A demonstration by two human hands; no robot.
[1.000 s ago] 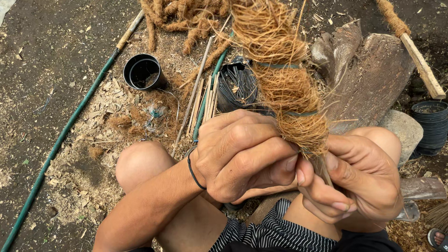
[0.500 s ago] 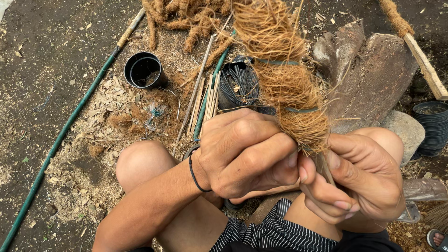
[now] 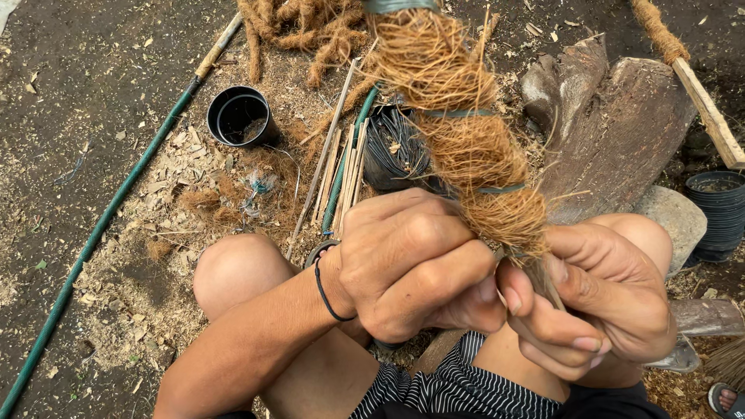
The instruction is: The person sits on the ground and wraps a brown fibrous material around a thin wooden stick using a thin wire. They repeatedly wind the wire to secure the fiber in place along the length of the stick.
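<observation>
A long pole wrapped in brown coconut fibre (image 3: 466, 147) runs from the top of the head view down to my hands, bound with thin green bands. My left hand (image 3: 411, 264) is closed around the pole's lower end, just under the fibre. My right hand (image 3: 597, 302) grips the same end from the right, thumb pressed against the fibre's bottom edge. The bare stick tip shows between my fingers. My knees sit below both hands.
A black plastic pot (image 3: 239, 116) and a coil of dark wire (image 3: 396, 147) lie ahead on the ground. A green hose (image 3: 101, 233) crosses the left side. Thin sticks (image 3: 341, 171), loose fibre (image 3: 310, 31), a log slab (image 3: 613, 132) and stacked pots (image 3: 718, 213) surround me.
Both hands stay clamped on the pole's lower end. The fibre-wrapped pole has shifted slightly, and my fingers have tightened a little around it.
</observation>
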